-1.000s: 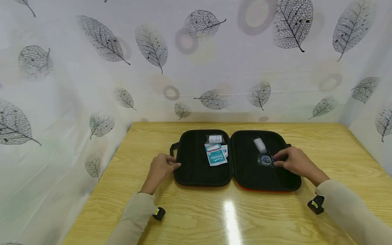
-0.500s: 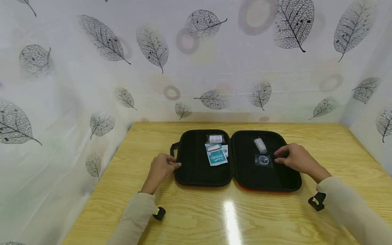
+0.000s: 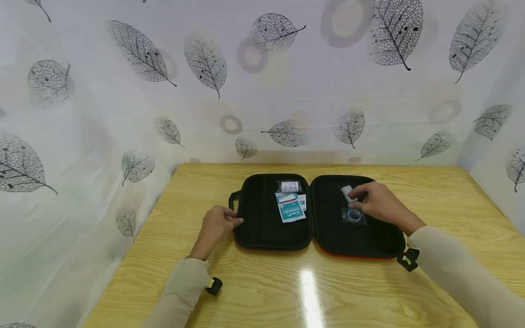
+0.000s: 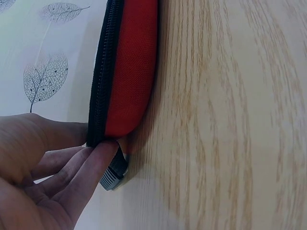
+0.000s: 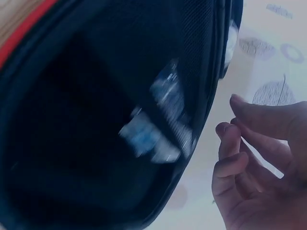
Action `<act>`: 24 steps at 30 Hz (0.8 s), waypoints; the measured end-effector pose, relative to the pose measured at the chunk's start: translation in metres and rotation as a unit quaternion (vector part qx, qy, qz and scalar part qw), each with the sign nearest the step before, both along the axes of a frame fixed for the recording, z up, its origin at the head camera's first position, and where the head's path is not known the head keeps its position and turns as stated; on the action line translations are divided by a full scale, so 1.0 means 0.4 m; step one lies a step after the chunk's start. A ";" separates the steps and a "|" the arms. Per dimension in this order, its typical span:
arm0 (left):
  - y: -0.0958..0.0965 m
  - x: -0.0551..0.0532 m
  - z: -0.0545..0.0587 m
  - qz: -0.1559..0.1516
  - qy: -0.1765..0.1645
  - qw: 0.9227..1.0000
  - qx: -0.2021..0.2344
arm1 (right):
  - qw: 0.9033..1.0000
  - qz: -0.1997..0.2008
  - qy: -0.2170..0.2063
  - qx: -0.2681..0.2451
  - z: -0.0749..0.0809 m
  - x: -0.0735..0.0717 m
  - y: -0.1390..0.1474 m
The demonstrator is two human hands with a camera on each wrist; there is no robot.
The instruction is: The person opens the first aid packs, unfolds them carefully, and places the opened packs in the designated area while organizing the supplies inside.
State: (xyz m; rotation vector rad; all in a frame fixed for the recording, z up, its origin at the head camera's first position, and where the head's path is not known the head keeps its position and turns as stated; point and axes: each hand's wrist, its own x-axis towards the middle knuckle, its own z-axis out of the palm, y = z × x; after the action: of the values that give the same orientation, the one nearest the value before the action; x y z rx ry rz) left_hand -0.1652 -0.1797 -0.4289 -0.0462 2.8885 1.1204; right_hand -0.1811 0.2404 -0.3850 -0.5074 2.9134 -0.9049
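Note:
An open black case (image 3: 256, 228) with a red outside lies flat on the table. My left hand (image 3: 217, 228) pinches the zippered edge (image 4: 100, 96) of its left half between thumb and fingers. My right hand (image 3: 381, 205) hovers above the right half, fingers loosely bent and nothing held in the right wrist view. Close to its fingertips in the head view is a white wrapped roll (image 3: 347, 192), partly covered by them. Just below that lies a clear packet (image 3: 353, 217) with a ring-shaped item in it. Both small things look blurred in the right wrist view.
Inside the case's left half lie a white roll in clear wrap (image 3: 289, 186) and teal-and-white sachets (image 3: 292, 211). A strap handle (image 3: 232, 198) sticks out on the left. Behind the wooden table (image 3: 262, 291) hangs a leaf-printed curtain (image 3: 262, 91).
My right hand let go of the clear packet, drew back to the right, then moved up and left to the white roll. The left hand stays at the case edge.

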 end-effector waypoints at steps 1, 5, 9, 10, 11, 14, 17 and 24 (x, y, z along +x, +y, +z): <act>0.000 0.000 0.001 0.000 0.000 1.000 -0.002 | 1.000 0.005 0.004 -0.002 0.001 -0.003 -0.012; -0.001 -0.001 0.002 0.002 -0.003 1.000 -0.009 | 1.000 0.019 0.008 -0.006 -0.004 -0.022 -0.060; -0.002 -0.001 0.002 0.000 -0.005 1.000 -0.008 | 1.000 0.026 -0.004 -0.012 -0.018 -0.053 -0.106; -0.002 -0.001 0.003 0.001 -0.005 1.000 -0.008 | 1.000 0.028 -0.006 -0.011 -0.021 -0.062 -0.118; -0.002 -0.001 0.003 0.001 -0.005 1.000 -0.007 | 0.999 0.030 -0.007 -0.010 -0.025 -0.071 -0.129; -0.002 -0.001 0.002 0.004 -0.003 1.000 -0.006 | 0.999 0.038 -0.006 -0.014 -0.032 -0.095 -0.162; -0.001 -0.001 0.001 0.002 0.001 1.000 -0.006 | 0.999 0.044 0.006 -0.010 -0.038 -0.115 -0.191; 0.000 0.001 0.003 0.004 -0.001 1.000 -0.013 | 0.999 0.047 0.019 0.005 -0.052 -0.153 -0.250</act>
State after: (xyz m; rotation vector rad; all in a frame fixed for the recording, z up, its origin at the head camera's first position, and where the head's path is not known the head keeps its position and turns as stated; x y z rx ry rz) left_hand -0.1649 -0.1795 -0.4278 -0.0596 2.9047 1.0822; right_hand -0.2421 0.1402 -0.4059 -0.6625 2.8965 -0.8783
